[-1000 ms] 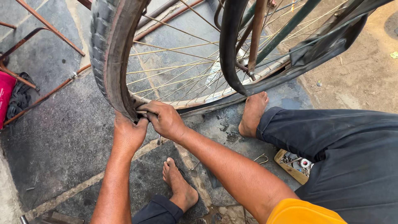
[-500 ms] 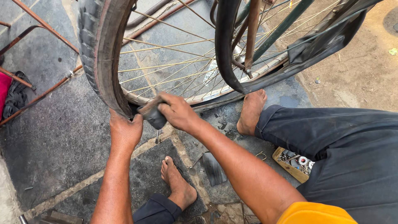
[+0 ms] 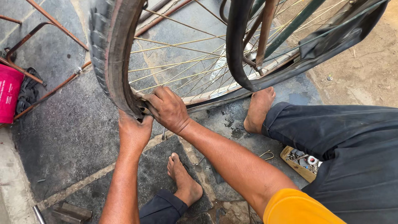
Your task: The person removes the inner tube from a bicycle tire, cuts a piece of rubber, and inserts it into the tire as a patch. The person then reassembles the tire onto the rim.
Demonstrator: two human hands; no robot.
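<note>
A bicycle wheel stands upright in front of me, with a worn black tyre (image 3: 108, 49) pulled partly off a metal rim (image 3: 199, 98) with thin spokes. My left hand (image 3: 133, 132) presses up against the bottom of the tyre from below. My right hand (image 3: 166, 108) grips the tyre's edge beside it, fingers curled over the bead at the rim. The two hands touch. A black inner tube (image 3: 236, 45) hangs in a loop to the right of the wheel.
My bare feet (image 3: 185, 182) rest on dark stone slabs, one (image 3: 259, 110) by the rim. A small wooden box of metal parts (image 3: 302, 162) lies by my right leg. A rusty metal frame (image 3: 49, 29) and a pink container (image 3: 9, 93) stand at left.
My right hand has shifted from beside the tyre onto its edge at the rim. The left hand stays under the tyre. The view has drifted slightly.
</note>
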